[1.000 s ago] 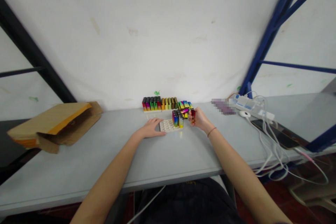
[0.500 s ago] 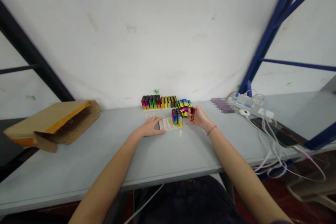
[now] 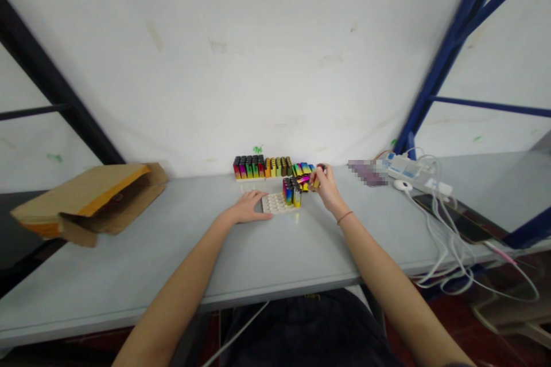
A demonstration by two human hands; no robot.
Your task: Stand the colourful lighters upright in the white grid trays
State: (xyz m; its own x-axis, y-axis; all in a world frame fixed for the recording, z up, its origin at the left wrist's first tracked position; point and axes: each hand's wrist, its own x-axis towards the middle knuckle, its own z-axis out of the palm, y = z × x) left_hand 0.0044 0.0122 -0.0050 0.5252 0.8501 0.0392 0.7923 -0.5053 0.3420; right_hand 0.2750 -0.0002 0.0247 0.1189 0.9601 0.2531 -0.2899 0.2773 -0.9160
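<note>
My left hand [image 3: 248, 208] holds the left end of a white tray with holes [image 3: 272, 204], its thumb at the near corner and its fingers at the far side. Several multicoloured lighters [image 3: 291, 192] stand upright at the tray's right end. Just right of them, my right hand [image 3: 329, 188] is closed around a lighter [image 3: 317, 178], which looks golden yellow with a dark top and is raised above the table. Behind the tray lie several loose shiny lighters [image 3: 303, 170], partly hidden by the standing ones and my right hand.
Against the wall stand a block of black-topped coloured lighters [image 3: 248, 167] and a block of yellow to brown ones [image 3: 278, 167]. An open brown paper bag [image 3: 88, 198] lies left. To the right are a power strip [image 3: 417, 175], white cables [image 3: 445, 241] and a dark phone [image 3: 451, 218].
My right hand has risen slightly and turned, and the lighter in it now shows a yellow side instead of red. My left hand stays at the tray. The view has shifted a little.
</note>
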